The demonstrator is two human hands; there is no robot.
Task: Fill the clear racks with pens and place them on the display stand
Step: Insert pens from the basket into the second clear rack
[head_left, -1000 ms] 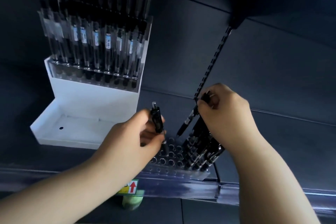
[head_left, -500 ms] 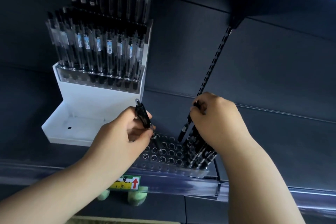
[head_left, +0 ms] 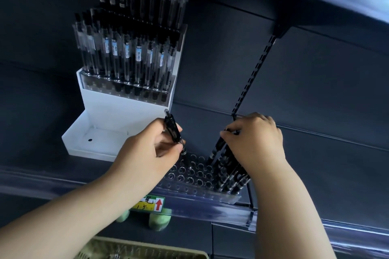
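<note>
Clear plastic drilled with rows of round holes makes up the rack (head_left: 189, 176), which lies at the near edge of the dark shelf, just right of the white display stand (head_left: 117, 115). Its left holes show as open rings; its right end is packed with slim black pens (head_left: 226, 169) leaning right. The left hand (head_left: 147, 153) has fingers and thumb curled round a single black pen (head_left: 173, 130), tilted, its metal tip down at a hole in the far rows. The right hand (head_left: 256, 143) curls over the packed pens, fingertips pinching their tops. On the stand's upper step a filled rack (head_left: 126, 84) holds upright clear-barrelled pens with pale labels; the lower step is a smooth white tray. A yellow-green price label (head_left: 151, 203) sits on the glossy shelf rail, and a pale slatted basket (head_left: 143, 251) lies nearest.
</note>
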